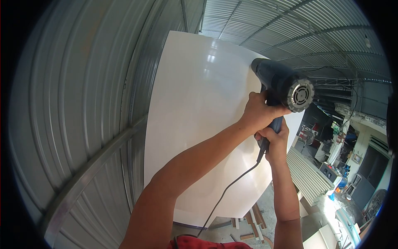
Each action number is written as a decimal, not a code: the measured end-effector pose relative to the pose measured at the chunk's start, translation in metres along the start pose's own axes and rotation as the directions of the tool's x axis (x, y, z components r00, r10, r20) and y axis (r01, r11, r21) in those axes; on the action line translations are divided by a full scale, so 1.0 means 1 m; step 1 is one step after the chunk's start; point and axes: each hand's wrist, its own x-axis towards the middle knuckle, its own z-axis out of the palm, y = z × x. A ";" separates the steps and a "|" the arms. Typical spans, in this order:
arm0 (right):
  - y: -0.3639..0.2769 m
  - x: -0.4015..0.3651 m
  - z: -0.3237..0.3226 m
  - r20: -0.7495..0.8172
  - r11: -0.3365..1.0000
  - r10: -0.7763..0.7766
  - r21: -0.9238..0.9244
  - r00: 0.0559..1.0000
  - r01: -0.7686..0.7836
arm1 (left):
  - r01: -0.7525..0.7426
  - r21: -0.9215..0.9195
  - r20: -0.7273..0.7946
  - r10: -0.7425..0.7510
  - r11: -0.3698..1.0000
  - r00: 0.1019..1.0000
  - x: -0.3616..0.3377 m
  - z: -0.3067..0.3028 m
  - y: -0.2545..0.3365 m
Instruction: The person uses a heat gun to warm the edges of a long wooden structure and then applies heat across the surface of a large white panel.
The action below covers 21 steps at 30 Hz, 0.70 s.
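Observation:
A dark heat gun (275, 76) with a round vented rear cap is held up in front of a large glossy white panel (195, 103). My left hand (261, 111) is wrapped round the upper part of its handle, just below the body. Lower down, my right hand (274, 137) grips the bottom of the same handle, near where the cord comes out. The nozzle points up and left, close to the panel's upper right edge in this view. From the handle, a black cord (226, 189) hangs down past the panel toward my red clothing.
A corrugated metal wall (70, 91) with a metal rail (91, 176) runs along the left. Wood strips (255, 220) lie on the floor below the panel. At the right are stacked corrugated sheets (309, 176), a chair (353, 182) and assorted items.

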 end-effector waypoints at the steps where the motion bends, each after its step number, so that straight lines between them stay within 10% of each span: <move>1: 0.000 0.000 0.001 0.003 1.000 0.003 -0.007 1.000 -0.003 | 0.001 0.000 0.002 -0.001 1.000 1.000 -0.001 -0.002 0.001; 21: 0.004 -0.003 0.012 -0.006 0.999 0.019 -0.031 1.000 -0.019 | 0.011 0.057 0.037 -0.013 0.998 0.999 -0.002 -0.011 -0.001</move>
